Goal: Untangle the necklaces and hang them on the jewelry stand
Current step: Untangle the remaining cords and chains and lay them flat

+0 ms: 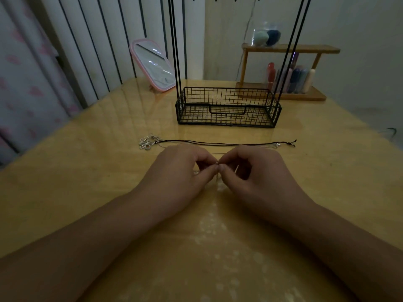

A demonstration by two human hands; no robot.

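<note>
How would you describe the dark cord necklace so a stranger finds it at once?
Start at the black wire-basket jewelry stand on the yellow wooden table. Just before it, the dark cord necklace lies stretched sideways. Only it carries a silver looped pendant, at its left end.

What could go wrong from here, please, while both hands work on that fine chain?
The left hand and right hand pinch a thin chain at nearly one spot; pulling apart might tighten a knot or snap it. The dark cord necklace lies just beyond the knuckles, so a forward move may snag it again. Dim light makes the chain hard to see.
</note>
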